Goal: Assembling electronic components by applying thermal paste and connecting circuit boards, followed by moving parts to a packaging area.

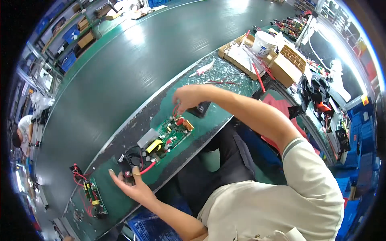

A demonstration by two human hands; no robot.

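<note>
A green circuit board (173, 130) lies across the bench in front of me, with a yellow transformer (154, 146) and a grey metal heat sink (148, 138) on it. My left hand (136, 186) is closed around the lower part of a black end piece (132, 158) at the board's left end; a thick red cable (148, 168) runs between them. At the other end, my right hand (188, 97) has its fingers closed on thin red wires (175, 109) rising from the board. A black box-shaped part (199, 109) sits just under the right wrist, partly hidden.
A second circuit board (95, 197) with red wires lies at the bench's left end. Farther right are a white glue tube (202, 69), loose wires (225, 82), a cardboard tray (235, 56) and a white bucket (264, 43). A blue crate (159, 225) stands below the bench edge.
</note>
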